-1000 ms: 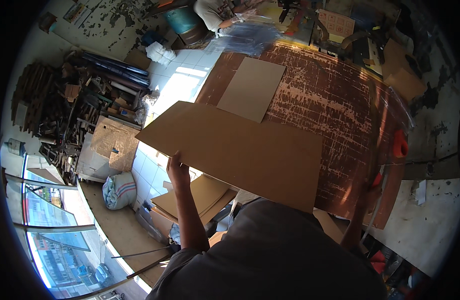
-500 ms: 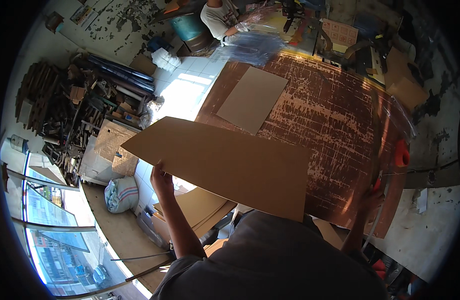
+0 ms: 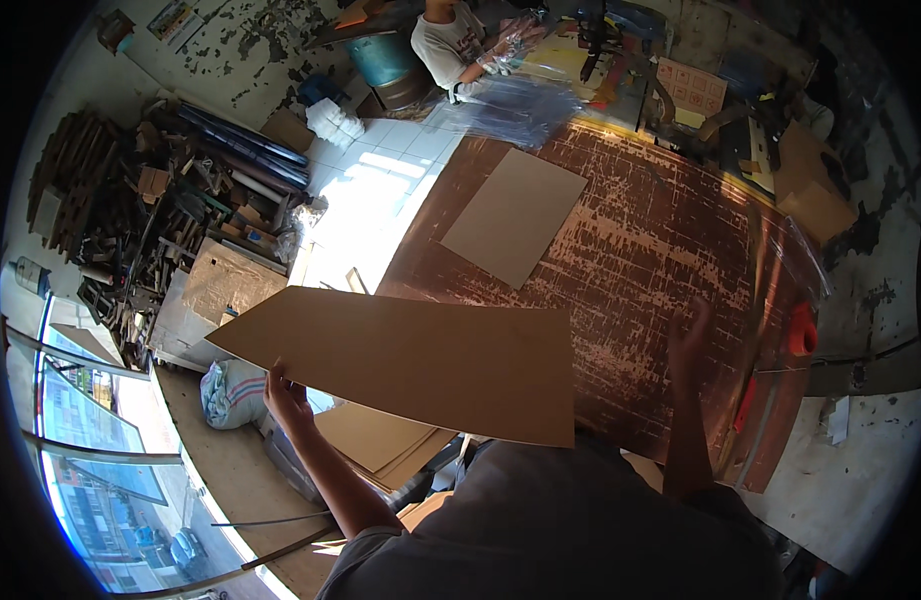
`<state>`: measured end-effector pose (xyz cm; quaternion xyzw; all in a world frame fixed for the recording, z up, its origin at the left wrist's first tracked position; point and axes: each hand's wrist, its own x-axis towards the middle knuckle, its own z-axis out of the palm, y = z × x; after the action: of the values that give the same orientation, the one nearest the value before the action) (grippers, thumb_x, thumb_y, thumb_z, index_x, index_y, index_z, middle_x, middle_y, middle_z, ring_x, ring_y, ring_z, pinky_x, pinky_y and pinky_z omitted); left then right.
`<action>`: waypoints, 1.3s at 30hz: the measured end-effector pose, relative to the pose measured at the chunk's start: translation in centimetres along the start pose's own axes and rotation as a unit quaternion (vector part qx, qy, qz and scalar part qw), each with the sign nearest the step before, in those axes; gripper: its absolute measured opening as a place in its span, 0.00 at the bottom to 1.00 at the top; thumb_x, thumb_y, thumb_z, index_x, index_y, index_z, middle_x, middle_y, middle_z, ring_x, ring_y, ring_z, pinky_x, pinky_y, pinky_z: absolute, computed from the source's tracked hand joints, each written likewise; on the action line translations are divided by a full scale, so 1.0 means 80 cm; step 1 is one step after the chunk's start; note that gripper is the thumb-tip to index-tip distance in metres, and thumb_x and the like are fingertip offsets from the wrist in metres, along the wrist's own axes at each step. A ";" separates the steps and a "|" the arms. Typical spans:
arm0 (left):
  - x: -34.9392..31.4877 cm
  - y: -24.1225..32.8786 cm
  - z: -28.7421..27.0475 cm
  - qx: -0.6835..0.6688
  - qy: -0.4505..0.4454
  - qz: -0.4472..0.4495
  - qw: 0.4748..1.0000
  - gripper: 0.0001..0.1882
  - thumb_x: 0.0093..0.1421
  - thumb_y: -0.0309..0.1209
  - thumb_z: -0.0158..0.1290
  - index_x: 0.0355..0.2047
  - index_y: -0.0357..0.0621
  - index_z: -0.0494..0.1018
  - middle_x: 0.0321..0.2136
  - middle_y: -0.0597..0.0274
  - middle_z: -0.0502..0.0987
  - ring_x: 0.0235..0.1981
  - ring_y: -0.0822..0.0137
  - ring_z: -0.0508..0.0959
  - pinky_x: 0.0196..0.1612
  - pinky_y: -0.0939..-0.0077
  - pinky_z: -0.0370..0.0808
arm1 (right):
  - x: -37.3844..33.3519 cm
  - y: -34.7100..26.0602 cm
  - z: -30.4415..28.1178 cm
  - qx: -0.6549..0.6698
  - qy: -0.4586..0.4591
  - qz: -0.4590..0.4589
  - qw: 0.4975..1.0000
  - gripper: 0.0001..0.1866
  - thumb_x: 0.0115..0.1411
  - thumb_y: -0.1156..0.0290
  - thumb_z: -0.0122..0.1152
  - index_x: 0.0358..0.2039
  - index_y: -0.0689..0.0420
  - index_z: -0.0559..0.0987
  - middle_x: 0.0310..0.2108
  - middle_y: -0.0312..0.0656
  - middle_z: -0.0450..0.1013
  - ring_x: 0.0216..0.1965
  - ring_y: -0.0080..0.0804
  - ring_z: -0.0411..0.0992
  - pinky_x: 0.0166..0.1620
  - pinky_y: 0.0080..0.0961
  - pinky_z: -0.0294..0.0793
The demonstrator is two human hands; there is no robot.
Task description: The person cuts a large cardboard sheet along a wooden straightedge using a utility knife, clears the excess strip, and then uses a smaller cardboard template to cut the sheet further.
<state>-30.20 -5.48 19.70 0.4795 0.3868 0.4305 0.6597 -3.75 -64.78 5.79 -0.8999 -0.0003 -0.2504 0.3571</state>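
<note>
A large brown cardboard sheet (image 3: pixel 400 360) is tilted in front of my body, above the near left edge of the table. My left hand (image 3: pixel 288 400) grips its lower left edge, with part of the fingers hidden behind the sheet. To the right, my right hand (image 3: pixel 688 335) is raised over the scratched brown tabletop (image 3: pixel 640 260), fingers apart and nothing in them. Farther back on the table lies a smaller grey-brown cardboard sheet (image 3: pixel 515 218). A slim red object (image 3: pixel 745 403) and a long metal strip (image 3: pixel 763 425) rest along the right edge.
Stacked cardboard sheets (image 3: pixel 380 440) lie below the held one. Scrap wood (image 3: pixel 130 230) is heaped at left, beside a white sack (image 3: pixel 230 393). Across the table a person (image 3: pixel 448 45) in gloves handles clear plastic sheets (image 3: pixel 515 108). A red ring-shaped object (image 3: pixel 803 330) is at right.
My right hand has left the red object and metal strip at the table's right edge and moved left over the tabletop. The held sheet has shifted left and toward me with my left hand.
</note>
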 end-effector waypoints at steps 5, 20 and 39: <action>0.005 -0.014 -0.013 -0.017 -0.007 -0.016 1.000 0.16 0.61 0.31 0.56 0.46 0.33 0.77 0.38 0.56 0.81 0.38 0.65 0.82 0.38 0.76 0.81 | 0.016 -0.136 0.135 0.111 -0.291 -0.161 0.936 0.29 0.64 0.68 0.62 0.63 0.57 0.65 0.55 0.55 0.69 0.59 0.52 0.67 0.59 0.48 0.70; 0.016 -0.002 -0.061 0.005 0.016 0.009 1.000 0.14 0.62 0.31 0.56 0.43 0.32 0.77 0.35 0.56 0.82 0.34 0.66 0.83 0.34 0.77 0.82 | 0.002 -0.239 0.307 -0.255 -0.432 -0.336 0.797 0.34 0.69 0.57 0.49 0.73 0.50 0.54 0.70 0.72 0.44 0.70 0.69 0.46 0.60 0.57 0.70; 0.014 -0.002 -0.045 0.026 0.032 0.022 0.999 0.16 0.60 0.34 0.59 0.43 0.35 0.79 0.33 0.60 0.81 0.30 0.72 0.81 0.27 0.83 0.75 | 0.003 -0.171 0.268 -0.236 -0.310 -0.372 0.842 0.30 0.65 0.71 0.47 0.69 0.53 0.62 0.58 0.89 0.55 0.56 0.82 0.65 0.51 0.63 0.74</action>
<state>-33.12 -3.38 18.56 0.4909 0.4080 0.4500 0.6245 3.65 -40.82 1.38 -0.9200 -0.3866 -0.0645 -0.0047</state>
